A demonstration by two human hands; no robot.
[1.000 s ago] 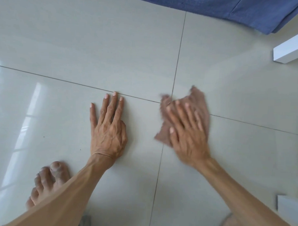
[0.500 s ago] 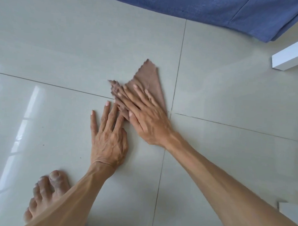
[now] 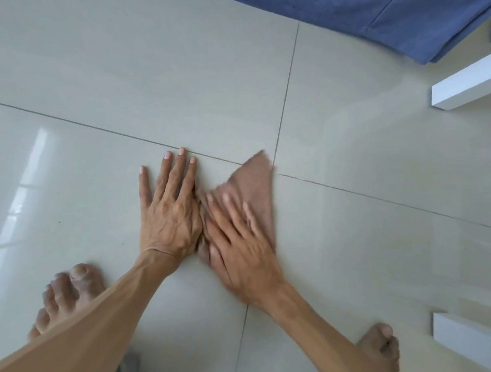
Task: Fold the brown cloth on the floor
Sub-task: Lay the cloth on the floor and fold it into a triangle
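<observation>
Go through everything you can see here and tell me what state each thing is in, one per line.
brown cloth: lying on the floor, folded into a rough triangle
right hand: open, flat on the cloth, blurred
left hand: open, flat on the tile beside the cloth
blue fabric: spread out at the top edge
floor: glossy tile

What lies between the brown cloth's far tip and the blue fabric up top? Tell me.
Nothing: in the head view only bare floor tile and a grout line separate the brown cloth from the blue fabric.
</observation>
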